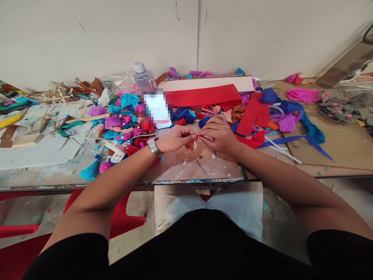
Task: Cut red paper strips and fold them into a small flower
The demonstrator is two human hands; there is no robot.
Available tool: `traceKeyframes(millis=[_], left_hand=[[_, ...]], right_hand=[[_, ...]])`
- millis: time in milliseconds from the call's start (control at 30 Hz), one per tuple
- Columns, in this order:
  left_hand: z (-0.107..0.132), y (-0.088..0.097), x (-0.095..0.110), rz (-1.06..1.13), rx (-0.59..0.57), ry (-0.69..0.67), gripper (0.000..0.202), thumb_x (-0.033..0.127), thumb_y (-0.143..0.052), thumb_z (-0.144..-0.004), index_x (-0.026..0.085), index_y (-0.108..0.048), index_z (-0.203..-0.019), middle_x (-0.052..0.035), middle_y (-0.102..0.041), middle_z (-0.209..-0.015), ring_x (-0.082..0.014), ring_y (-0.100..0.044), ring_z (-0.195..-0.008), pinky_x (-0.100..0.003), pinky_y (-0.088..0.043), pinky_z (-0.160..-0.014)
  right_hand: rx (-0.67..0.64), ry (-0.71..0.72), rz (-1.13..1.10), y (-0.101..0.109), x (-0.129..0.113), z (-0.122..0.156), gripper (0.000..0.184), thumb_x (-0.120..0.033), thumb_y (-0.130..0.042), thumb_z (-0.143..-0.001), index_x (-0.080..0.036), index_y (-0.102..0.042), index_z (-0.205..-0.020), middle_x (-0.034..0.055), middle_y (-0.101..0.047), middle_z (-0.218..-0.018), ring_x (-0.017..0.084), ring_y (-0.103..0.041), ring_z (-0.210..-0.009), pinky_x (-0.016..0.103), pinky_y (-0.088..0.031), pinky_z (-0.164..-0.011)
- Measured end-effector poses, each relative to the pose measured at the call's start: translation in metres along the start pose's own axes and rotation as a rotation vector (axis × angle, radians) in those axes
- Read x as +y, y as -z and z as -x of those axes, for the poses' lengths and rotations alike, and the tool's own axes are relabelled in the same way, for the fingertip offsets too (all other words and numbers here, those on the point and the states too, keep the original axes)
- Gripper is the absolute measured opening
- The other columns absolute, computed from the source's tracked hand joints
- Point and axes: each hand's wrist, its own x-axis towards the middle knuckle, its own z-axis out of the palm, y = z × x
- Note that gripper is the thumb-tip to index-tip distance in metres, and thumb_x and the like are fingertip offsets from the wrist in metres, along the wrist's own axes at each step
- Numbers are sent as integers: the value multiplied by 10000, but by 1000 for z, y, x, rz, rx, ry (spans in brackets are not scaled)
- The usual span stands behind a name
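Above the middle of the worktable [186, 171], my two hands meet fingertip to fingertip. My left hand [175, 139], with a metal watch [154, 146] on its wrist, is closed in a pinch on a small red piece of crepe paper [196, 137]. From the other side, my right hand [220, 134] pinches the same piece, which the fingers mostly hide. Just right of my right hand lie red crepe paper strips [253, 114]. A longer red strip [206, 97] stretches behind both hands.
A lit phone [158, 109] leans by a water bottle [143, 77]. Crepe paper flowers [116, 120] heap up at left, near a power strip [118, 155] and green-handled scissors [71, 125]. A tape roll [276, 113], blue strip [314, 144] and cardboard [344, 144] lie right.
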Motion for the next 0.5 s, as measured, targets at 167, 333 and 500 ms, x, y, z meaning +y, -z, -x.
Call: traceKeyframes(millis=[167, 333, 500], left_hand=[[2, -3, 1, -112, 57, -31, 362, 487, -656, -994, 134, -685, -916, -57, -768, -748, -133, -729, -638, -218, -573, -627], [6, -7, 5, -483, 209, -200, 267, 362, -594, -1027, 161, -732, -917, -27, -767, -776, -120, -678, -639, -229, -483, -637], [7, -11, 1, -807, 327, -416, 243, 303, -570, -1028, 179, -750, -921, -31, -760, -801, -144, -637, -669, -277, -396, -646]], right_hand=[[16, -33, 35, -1, -2, 0, 174, -363, -650, -1008, -256, -764, -933, 24, -783, -920, 247, -634, -978, 483, -371, -1017], [27, -50, 73, -3, -4, -1, 227, -381, -610, -1028, -227, -732, -913, 47, -760, -912, 253, -617, -966, 462, -371, -984], [3, -114, 30, -4, -8, 0, 248, -401, -578, -1036, -215, -706, -932, 69, -744, -938, 278, -603, -1017, 458, -383, -956]])
